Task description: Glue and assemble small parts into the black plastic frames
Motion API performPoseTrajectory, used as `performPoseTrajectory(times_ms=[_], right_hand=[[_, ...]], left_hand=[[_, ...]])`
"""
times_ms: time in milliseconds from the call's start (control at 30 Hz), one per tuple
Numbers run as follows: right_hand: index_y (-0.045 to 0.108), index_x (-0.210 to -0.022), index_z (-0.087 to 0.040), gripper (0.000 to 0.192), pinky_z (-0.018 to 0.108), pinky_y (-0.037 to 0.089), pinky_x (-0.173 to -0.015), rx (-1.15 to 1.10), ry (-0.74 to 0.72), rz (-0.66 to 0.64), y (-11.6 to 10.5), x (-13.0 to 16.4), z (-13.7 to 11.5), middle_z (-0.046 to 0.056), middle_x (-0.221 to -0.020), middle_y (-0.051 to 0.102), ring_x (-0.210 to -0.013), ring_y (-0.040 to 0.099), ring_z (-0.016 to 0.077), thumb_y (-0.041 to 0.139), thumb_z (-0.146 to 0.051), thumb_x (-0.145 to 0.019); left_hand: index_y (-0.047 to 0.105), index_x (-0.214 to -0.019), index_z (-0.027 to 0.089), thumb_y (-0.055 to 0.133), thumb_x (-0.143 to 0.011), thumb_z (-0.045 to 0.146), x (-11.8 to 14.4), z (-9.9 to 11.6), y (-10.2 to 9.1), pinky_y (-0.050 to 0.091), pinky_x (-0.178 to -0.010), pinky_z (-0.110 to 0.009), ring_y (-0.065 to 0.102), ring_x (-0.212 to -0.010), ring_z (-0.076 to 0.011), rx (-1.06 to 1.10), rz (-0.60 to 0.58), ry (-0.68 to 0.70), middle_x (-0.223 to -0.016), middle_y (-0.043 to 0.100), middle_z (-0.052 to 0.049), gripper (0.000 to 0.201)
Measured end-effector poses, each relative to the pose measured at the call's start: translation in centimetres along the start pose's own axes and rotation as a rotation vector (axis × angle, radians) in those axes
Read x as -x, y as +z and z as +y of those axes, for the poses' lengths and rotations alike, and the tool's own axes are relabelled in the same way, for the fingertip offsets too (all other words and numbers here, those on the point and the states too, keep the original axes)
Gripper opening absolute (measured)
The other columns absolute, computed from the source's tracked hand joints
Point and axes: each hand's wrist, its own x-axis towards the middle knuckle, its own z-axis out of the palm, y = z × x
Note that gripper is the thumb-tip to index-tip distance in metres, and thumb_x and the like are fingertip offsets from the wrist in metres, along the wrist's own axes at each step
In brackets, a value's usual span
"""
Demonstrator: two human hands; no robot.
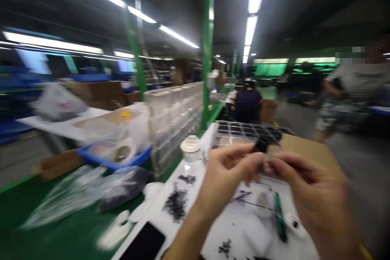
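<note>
Black bits (176,204) heaped on white sheet (195,195), left of hands. Left hand (227,170) pinches small black part (261,145); right hand (307,187) pinches it too, above sheet. Better: keep part steady, low over sheet, fingertips only.
</note>
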Motion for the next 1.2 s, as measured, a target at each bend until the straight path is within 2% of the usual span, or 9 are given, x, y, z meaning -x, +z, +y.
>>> performPoseTrajectory(times_ms=[67, 133, 267, 500, 700, 900, 1100, 1200], right_hand=[[0.08, -0.088, -0.021, 0.011, 0.021, 0.059, -0.068, -0.008, 0.05, -0.023, -0.3, -0.3, -0.7, 0.003, -0.082, 0.075, -0.074, 0.07, 0.0154, 0.085, -0.029, -0.083], [0.08, -0.084, -0.022, 0.009, 0.023, 0.06, -0.066, -0.096, 0.056, -0.098, 0.3, -0.6, -1.3, 0.002, -0.079, 0.075, -0.071, 0.07, 0.0156, 0.084, -0.03, -0.084], [0.081, -0.082, -0.023, 0.005, 0.021, 0.061, -0.065, -0.222, 0.042, -0.156, 1.3, -0.7, -2.0, 0.0, -0.079, 0.075, -0.069, 0.071, 0.0132, 0.082, -0.025, -0.086], [0.082, -0.083, -0.023, 0.004, 0.019, 0.061, -0.067, -0.295, 0.096, -0.189, 1.1, -0.2, -2.0, 0.0, -0.078, 0.076, -0.07, 0.072, 0.0128, 0.083, -0.021, -0.086], [0.083, -0.082, -0.023, 0.003, 0.015, 0.06, -0.066, -0.318, 0.1, -0.235, 1.3, -0.4, -1.9, -0.001, -0.077, 0.077, -0.069, 0.072, 0.0103, 0.084, -0.022, -0.085], [0.081, -0.082, -0.023, 0.006, 0.014, 0.058, -0.063, -0.349, 0.113, -0.221, 1.2, -0.6, -1.3, -0.001, -0.073, 0.076, -0.066, 0.072, 0.0098, 0.084, -0.026, -0.086], [0.08, -0.082, -0.027, 0.007, 0.012, 0.055, -0.064, -0.326, 0.035, -0.113, 0.4, -1.1, -1.2, -0.005, -0.078, 0.075, -0.067, 0.069, 0.0061, 0.084, -0.024, -0.086], [0.08, -0.083, -0.026, 0.008, 0.013, 0.056, -0.07, -0.215, -0.065, -0.071, 0.2, -1.1, -1.4, -0.004, -0.084, 0.075, -0.076, 0.069, 0.0076, 0.082, -0.019, -0.087]], left_hand=[[0.084, -0.096, 0.014, 0.083, -0.085, 0.026, -0.6, 0.2, -0.3, 0.043, -0.051, -0.014, 0.059, -0.056, -0.0072, 0.034, -0.075, 0.0, -0.063, 0.07, 0.0, 0.016], [0.084, -0.101, 0.016, 0.081, -0.088, 0.027, -0.7, 0.4, -0.3, 0.045, -0.052, -0.015, 0.059, -0.059, -0.008, -0.012, -0.084, 0.026, -0.066, 0.071, 0.0, 0.017], [0.084, -0.099, 0.017, 0.081, -0.088, 0.031, -0.2, 0.6, 0.0, 0.045, -0.053, -0.015, 0.057, -0.059, -0.0085, -0.024, -0.058, 0.04, -0.065, 0.07, 0.001, 0.018], [0.079, -0.079, 0.015, 0.081, -0.087, 0.038, -0.4, 0.3, -0.3, 0.047, -0.057, -0.016, 0.057, -0.058, -0.0087, -0.013, -0.087, 0.044, -0.063, 0.07, 0.0, 0.025], [0.079, -0.08, 0.015, 0.081, -0.086, 0.038, -0.2, 0.5, 0.0, 0.047, -0.057, -0.016, 0.057, -0.057, -0.0082, 0.004, -0.05, 0.036, -0.062, 0.068, -0.001, 0.024], [0.08, -0.08, 0.016, 0.082, -0.086, 0.038, -0.3, 0.4, -0.2, 0.048, -0.056, -0.015, 0.058, -0.058, -0.0082, -0.003, -0.066, 0.034, -0.065, 0.07, -0.001, 0.023], [0.084, -0.091, 0.019, 0.084, -0.086, 0.031, -0.3, 0.0, -0.1, 0.05, -0.054, -0.014, 0.064, -0.06, -0.009, -0.09, -0.09, 0.059, -0.069, 0.073, 0.0, 0.013], [0.084, -0.092, 0.02, 0.084, -0.086, 0.028, -0.2, -0.2, 0.0, 0.052, -0.054, -0.013, 0.065, -0.06, -0.0089, -0.116, -0.109, 0.061, -0.069, 0.074, 0.0, 0.01]])
